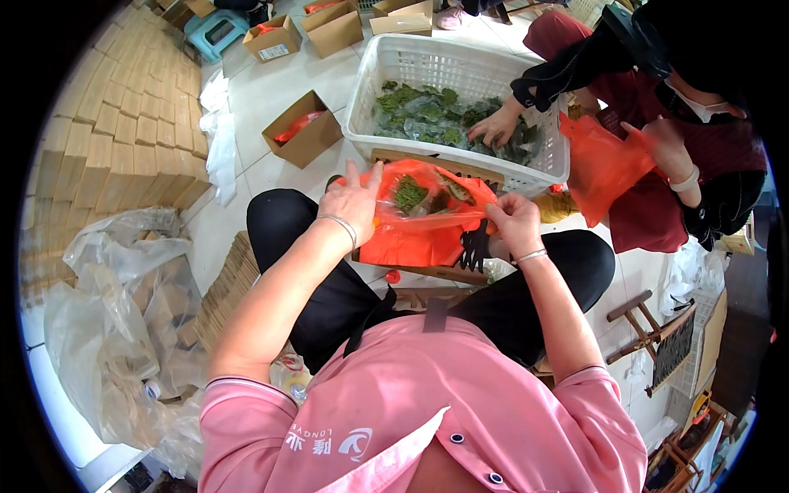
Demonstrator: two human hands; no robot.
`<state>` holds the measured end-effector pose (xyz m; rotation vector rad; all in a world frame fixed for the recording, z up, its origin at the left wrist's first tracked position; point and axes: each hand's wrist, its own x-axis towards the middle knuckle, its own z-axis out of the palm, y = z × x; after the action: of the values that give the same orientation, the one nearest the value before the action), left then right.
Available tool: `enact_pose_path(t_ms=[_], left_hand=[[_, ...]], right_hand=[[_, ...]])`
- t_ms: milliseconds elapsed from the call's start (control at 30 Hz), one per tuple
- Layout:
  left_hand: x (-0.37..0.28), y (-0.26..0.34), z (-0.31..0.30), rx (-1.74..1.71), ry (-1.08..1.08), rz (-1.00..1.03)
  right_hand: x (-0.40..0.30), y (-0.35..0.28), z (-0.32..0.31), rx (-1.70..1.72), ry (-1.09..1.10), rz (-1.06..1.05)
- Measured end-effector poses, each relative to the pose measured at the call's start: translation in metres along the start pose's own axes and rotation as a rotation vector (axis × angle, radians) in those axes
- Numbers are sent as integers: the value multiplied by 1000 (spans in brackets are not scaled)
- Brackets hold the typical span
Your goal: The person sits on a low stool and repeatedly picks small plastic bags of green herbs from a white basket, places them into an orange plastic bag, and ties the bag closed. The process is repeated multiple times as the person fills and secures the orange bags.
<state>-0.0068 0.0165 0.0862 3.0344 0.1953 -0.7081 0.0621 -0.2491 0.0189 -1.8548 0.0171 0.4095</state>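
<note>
An orange-red plastic bag (407,243) lies spread over my lap, its mouth open, with green plants in clear wrapping (410,194) showing inside. My left hand (348,206) lies at the bag's left rim with its fingers spread; its thumb is hidden, so its hold is unclear. The bag's right edge is pinched between thumb and fingers of my right hand (515,222). Beyond the bag stands a white perforated plastic crate (456,154) holding many clear-wrapped green plants (425,111).
At right a co-worker (647,148) reaches into the crate and holds another orange-red bag (607,166). An open cardboard box (305,145) stands left of the crate. Stacked cardboard boxes (123,135) and clear plastic sheeting (117,326) are at far left, a folding stool (656,339) at right.
</note>
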Motion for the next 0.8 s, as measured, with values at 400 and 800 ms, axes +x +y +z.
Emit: enact_pose_path(t_ms=[400,800], left_hand=[[15,-8,-6,-58,-98,364],[194,-69,-37,-325,-12,310]], right_hand=[[27,-29,6,-1258,-341,-297],[215,-56,-1,-1029,-559,-240]])
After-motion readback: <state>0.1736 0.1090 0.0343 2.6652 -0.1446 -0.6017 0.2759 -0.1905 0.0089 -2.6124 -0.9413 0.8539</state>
